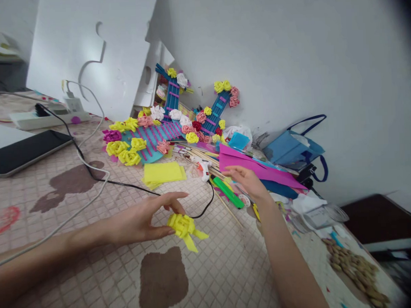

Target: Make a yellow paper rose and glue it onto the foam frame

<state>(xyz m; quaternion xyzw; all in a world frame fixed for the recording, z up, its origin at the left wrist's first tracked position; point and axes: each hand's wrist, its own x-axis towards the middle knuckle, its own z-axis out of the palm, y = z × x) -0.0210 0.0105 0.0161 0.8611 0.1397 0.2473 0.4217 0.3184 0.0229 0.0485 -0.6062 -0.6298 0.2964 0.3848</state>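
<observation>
Yellow folded-paper flower (181,224) pinched edgewise by left hand (136,219), likely to avoid crushing; right hand (249,183), fingers apart, held near white plastic glue gun (205,169).

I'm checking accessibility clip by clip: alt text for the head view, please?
The left hand holds a yellow flower at a patterned table; the right hand is near a glue gun. Behind is a flower-trimmed blue craft.

Yellow flower (181,224), underside hidden

Two-tailed yellow flower (181,224), apparently paper
</observation>
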